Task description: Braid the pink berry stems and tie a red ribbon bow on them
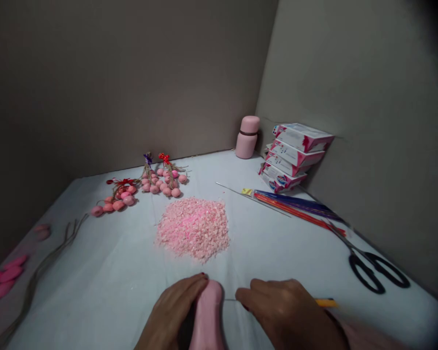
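My left hand (171, 311) grips a soft pink elongated piece (208, 316) at the bottom middle of the view, its lower end cut off by the frame. My right hand (284, 311) pinches a thin wire (229, 300) with a yellow end (326, 303). The wire's tip reaches the side of the pink piece. Ahead of both hands lies a mound of pink glittery flakes (193, 228), not touching either hand.
Bunches of pink balls with red and purple bows (153, 182) lie on the white cloth-covered table (241, 257). Black-handled scissors (375, 270), a bundle of coloured sticks (295, 209), stacked boxes (295, 155), a pink flask (247, 137) and pink petals (2, 282) surround them.
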